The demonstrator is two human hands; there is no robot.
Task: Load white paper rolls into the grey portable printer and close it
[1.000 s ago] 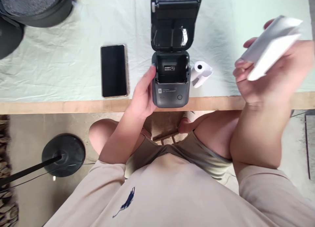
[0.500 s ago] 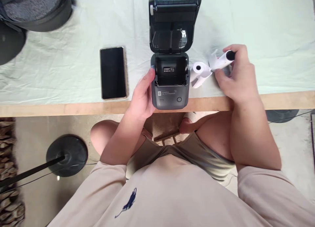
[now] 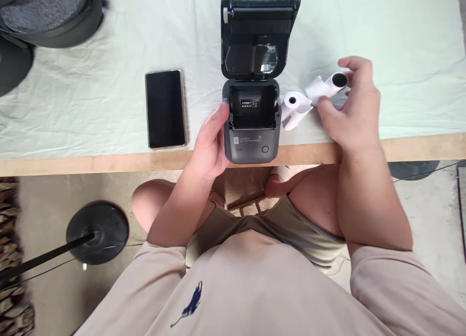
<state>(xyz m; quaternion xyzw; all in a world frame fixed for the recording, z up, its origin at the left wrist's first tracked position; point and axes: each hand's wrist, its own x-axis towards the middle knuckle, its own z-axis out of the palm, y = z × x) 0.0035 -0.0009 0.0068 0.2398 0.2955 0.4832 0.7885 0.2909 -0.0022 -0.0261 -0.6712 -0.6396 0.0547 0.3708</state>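
A dark grey label printer (image 3: 252, 132) stands at the table's near edge with its lid (image 3: 260, 35) flipped open and its paper bay empty. My left hand (image 3: 211, 144) grips the printer's left side. My right hand (image 3: 351, 112) holds a white paper roll (image 3: 329, 86) with a dark core, just above the cloth. A second white paper roll (image 3: 294, 105) lies between the printer and my right hand, its loose end curling out.
A black phone (image 3: 165, 108) lies face up left of the printer. A pale green cloth (image 3: 91, 83) covers the wooden table (image 3: 73, 163). A dark bag (image 3: 51, 13) sits at the far left. A black stand base (image 3: 97, 231) is on the floor.
My right hand came down from the upper right, where it held a white box, to the table beside the printer and now holds a paper roll. My left hand stayed on the printer.
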